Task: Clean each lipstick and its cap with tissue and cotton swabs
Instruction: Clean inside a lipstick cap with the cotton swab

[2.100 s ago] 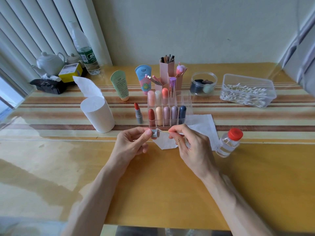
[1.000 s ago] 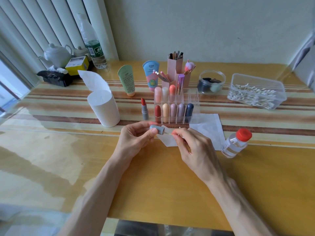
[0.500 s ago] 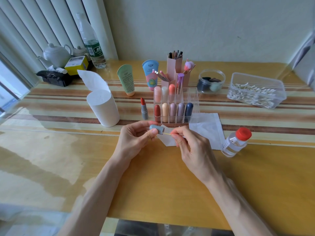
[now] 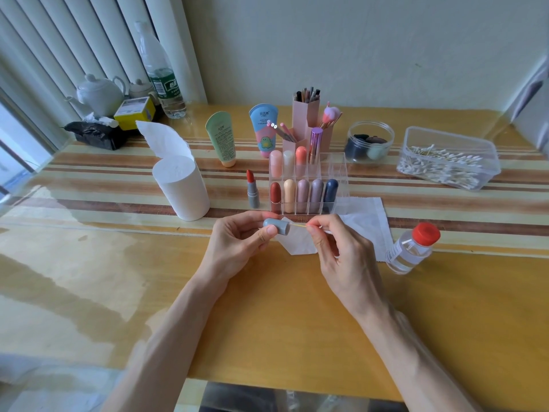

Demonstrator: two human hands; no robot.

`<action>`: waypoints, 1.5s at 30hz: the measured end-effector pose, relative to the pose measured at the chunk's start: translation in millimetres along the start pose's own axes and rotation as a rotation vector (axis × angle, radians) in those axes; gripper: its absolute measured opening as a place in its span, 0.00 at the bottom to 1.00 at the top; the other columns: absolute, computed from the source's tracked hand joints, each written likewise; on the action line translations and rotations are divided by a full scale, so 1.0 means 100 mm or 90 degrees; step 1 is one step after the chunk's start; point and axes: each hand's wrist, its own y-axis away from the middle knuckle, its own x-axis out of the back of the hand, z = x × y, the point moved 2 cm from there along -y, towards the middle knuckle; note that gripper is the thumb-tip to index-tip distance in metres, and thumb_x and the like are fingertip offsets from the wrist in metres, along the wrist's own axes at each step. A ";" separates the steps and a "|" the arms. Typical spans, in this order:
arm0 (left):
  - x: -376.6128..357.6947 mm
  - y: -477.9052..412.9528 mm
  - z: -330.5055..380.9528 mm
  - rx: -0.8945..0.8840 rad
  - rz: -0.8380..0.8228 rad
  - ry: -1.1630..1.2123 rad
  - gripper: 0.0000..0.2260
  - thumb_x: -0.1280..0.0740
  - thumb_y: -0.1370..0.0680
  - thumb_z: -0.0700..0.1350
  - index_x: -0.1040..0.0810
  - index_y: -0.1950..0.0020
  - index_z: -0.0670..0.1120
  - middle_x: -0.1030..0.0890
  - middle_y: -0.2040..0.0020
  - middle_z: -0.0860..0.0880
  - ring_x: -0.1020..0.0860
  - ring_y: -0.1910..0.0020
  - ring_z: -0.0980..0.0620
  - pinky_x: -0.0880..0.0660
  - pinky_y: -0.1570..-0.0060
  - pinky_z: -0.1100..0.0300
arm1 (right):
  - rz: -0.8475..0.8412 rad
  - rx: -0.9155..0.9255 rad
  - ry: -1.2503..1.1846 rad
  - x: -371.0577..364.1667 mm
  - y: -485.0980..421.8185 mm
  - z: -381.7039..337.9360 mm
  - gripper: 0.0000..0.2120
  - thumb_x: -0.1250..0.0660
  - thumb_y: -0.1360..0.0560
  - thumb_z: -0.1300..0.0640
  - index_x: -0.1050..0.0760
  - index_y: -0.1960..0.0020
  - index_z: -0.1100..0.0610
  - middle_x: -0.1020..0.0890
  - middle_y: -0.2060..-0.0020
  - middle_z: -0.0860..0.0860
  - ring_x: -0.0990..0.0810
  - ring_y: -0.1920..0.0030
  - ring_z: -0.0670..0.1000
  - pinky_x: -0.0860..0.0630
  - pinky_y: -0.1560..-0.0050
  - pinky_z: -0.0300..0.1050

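Cap (image 4: 277,226) pinched sideways by left hand (image 4: 237,248); right hand (image 4: 341,260) pinches cotton swab (image 4: 298,226) entering it. Advise gentle rotation inside.

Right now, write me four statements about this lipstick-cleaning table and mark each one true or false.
1. The left hand holds a grey cap. True.
2. The right hand pinches a folded tissue. False: it pinches a cotton swab whose far end goes into the grey cap.
3. An uncapped red lipstick stands between the tissue roll and the clear organizer. True.
4. The small bottle stands open. False: its red lid is on.
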 end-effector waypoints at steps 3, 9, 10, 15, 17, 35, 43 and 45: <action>0.00 0.00 0.00 0.002 -0.003 0.024 0.13 0.26 0.26 0.45 0.14 0.44 0.42 0.14 0.59 0.49 0.24 0.65 0.55 0.24 0.63 0.65 | -0.007 -0.012 -0.004 0.00 0.00 0.01 0.06 0.33 0.16 0.56 0.21 0.44 0.58 0.17 0.58 0.45 0.21 0.61 0.42 0.22 0.62 0.40; -0.01 -0.01 0.00 0.004 0.016 0.073 0.17 0.26 0.26 0.43 0.16 0.41 0.36 0.14 0.59 0.50 0.25 0.68 0.58 0.26 0.66 0.68 | -0.033 -0.031 -0.017 -0.01 0.01 0.01 0.05 0.33 0.15 0.56 0.21 0.46 0.57 0.20 0.61 0.43 0.22 0.64 0.45 0.22 0.65 0.47; -0.01 -0.01 0.00 0.003 0.020 0.078 0.17 0.26 0.26 0.43 0.16 0.40 0.36 0.14 0.59 0.49 0.24 0.68 0.59 0.27 0.66 0.68 | -0.039 -0.027 -0.016 -0.01 0.01 0.00 0.05 0.33 0.16 0.56 0.21 0.47 0.57 0.21 0.61 0.43 0.22 0.64 0.45 0.22 0.65 0.47; 0.00 -0.01 -0.02 -0.008 0.033 0.075 0.16 0.26 0.26 0.42 0.16 0.41 0.36 0.14 0.60 0.50 0.24 0.68 0.59 0.26 0.66 0.68 | -0.073 0.002 -0.015 -0.03 0.01 0.01 0.04 0.32 0.16 0.58 0.21 0.47 0.58 0.21 0.61 0.46 0.24 0.65 0.47 0.23 0.66 0.49; 0.01 -0.01 -0.03 -0.012 0.033 0.062 0.16 0.26 0.26 0.42 0.16 0.41 0.36 0.14 0.59 0.48 0.24 0.68 0.58 0.26 0.66 0.68 | -0.082 0.010 -0.026 -0.03 0.02 0.02 0.05 0.34 0.15 0.57 0.21 0.47 0.58 0.20 0.60 0.48 0.23 0.64 0.49 0.23 0.65 0.50; 0.03 -0.02 -0.06 -0.027 0.017 0.030 0.14 0.25 0.26 0.43 0.15 0.42 0.38 0.14 0.56 0.42 0.26 0.67 0.54 0.26 0.65 0.65 | -0.108 -0.021 -0.018 -0.02 0.02 0.00 0.05 0.33 0.16 0.57 0.22 0.49 0.57 0.23 0.62 0.43 0.27 0.66 0.40 0.34 0.64 0.32; 0.04 -0.03 -0.07 -0.060 0.007 -0.018 0.13 0.25 0.24 0.44 0.15 0.42 0.41 0.14 0.53 0.36 0.23 0.63 0.49 0.22 0.61 0.62 | -0.130 -0.065 -0.103 0.02 0.00 0.00 0.05 0.34 0.15 0.58 0.21 0.48 0.58 0.26 0.66 0.34 0.24 0.66 0.42 0.33 0.64 0.28; 0.03 -0.02 -0.07 -0.065 -0.011 -0.043 0.13 0.25 0.24 0.44 0.15 0.42 0.41 0.14 0.53 0.39 0.24 0.64 0.50 0.23 0.61 0.63 | -0.116 -0.064 -0.101 0.01 -0.01 -0.01 0.05 0.34 0.15 0.57 0.22 0.48 0.57 0.26 0.65 0.34 0.24 0.65 0.42 0.33 0.63 0.29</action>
